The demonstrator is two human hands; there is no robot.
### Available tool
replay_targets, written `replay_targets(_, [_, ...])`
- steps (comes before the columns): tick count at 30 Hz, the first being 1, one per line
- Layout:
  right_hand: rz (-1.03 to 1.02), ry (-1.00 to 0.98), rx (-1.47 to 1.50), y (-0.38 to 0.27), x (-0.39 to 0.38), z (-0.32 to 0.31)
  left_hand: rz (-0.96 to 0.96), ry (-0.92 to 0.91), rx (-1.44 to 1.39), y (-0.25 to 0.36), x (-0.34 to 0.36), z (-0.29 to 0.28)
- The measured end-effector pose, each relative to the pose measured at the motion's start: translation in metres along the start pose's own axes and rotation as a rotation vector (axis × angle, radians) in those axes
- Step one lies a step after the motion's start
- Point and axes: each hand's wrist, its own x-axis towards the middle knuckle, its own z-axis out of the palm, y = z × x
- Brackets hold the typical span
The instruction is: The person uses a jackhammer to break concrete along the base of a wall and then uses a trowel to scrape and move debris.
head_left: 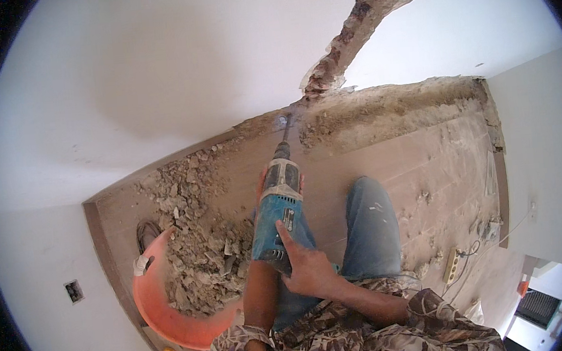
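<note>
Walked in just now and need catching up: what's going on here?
A person holds a blue power drill: right hand at the rear, left hand supporting its front. Its bit points toward the broken foot of the wall, below a rough channel. Rubble lies by an orange container on the left.

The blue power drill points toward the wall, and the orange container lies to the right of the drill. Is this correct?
Not quite: in the head view, the orange container lies to the left of the blue power drill, not right.
</note>
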Motion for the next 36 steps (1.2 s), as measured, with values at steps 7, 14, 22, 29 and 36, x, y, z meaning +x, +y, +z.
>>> replay_targets(7, [0.098,-0.057,0.039,-0.019,0.007,-0.017,0.138,0.018,0.002,-0.002,0.007,0.005])
replay_targets(14, [0.043,0.046,-0.048,0.015,-0.014,-0.025,0.084,0.007,-0.057,-0.025,-0.003,0.037])
replay_targets(22, [0.094,0.265,0.283,0.08,-0.086,-0.054,0.149,0.052,0.317,-0.083,0.055,0.017])
replay_targets(29, [0.054,0.486,0.27,0.083,-0.145,-0.074,0.003,-0.059,0.369,-0.144,0.079,0.051])
replay_targets(36, [0.019,0.505,0.602,0.13,-0.155,-0.121,0.081,0.093,0.44,-0.166,0.1,0.085])
